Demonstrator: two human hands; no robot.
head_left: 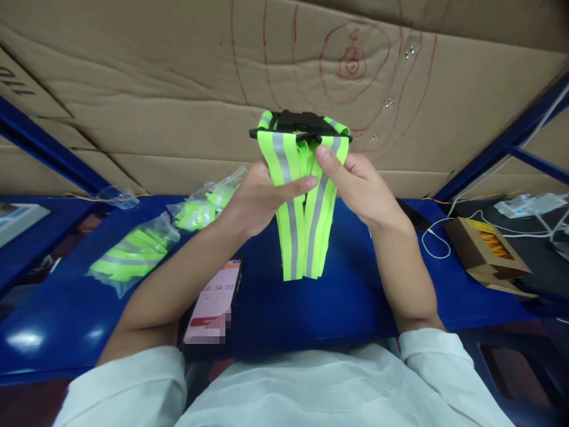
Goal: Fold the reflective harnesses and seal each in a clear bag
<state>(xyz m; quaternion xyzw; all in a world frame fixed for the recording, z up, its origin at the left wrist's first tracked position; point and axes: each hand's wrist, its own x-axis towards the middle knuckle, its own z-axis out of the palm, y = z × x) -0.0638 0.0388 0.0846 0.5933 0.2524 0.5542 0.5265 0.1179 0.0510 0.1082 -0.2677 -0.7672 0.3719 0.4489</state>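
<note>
A folded neon yellow-green reflective belt (291,222) with grey stripes hangs from both my hands above the table. Its black plastic buckle (300,121) is at the top, and two bundled strap lengths dangle below. My left hand (264,198) grips the left bundle, its thumb lying across the front. On the right side, my right hand (358,184) pinches the other bundle just under the buckle with its thumb in front. The fingers of both hands are mostly hidden behind the straps.
Two clear bags of similar neon straps, a near bag (133,255) and a farther bag (202,204), lie on the blue table (355,296) at left. A phone (216,302) showing a timer rests near my left forearm. At right are an open cardboard box (486,249) and a white cable (438,240). Cardboard (169,89) stands behind.
</note>
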